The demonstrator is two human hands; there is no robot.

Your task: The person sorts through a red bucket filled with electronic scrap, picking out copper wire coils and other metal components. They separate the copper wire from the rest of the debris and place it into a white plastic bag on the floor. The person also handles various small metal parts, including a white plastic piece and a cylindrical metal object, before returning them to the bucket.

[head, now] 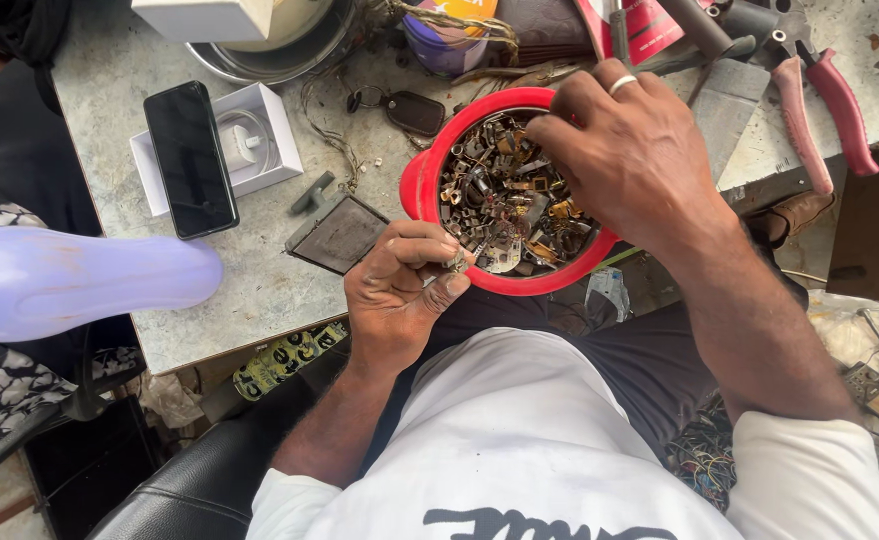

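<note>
A red plastic bowl (422, 185) full of several small metal parts, screws and brass scraps sits at the near edge of a grey worktop (100, 90). My right hand (632, 150), with a ring on one finger, reaches down into the bowl with fingertips among the scraps. My left hand (400, 295) is just below the bowl's rim, fingers curled around a small metal part (455, 263) pinched between thumb and forefinger.
A black phone (190, 158) lies across an open white box (260, 140). A dark flat square piece (338, 233) lies left of the bowl. Red-handled pliers (825, 110) rest at the right. A metal pan (280, 50), a key fob (412, 110) and a pale purple object (70, 280) are nearby.
</note>
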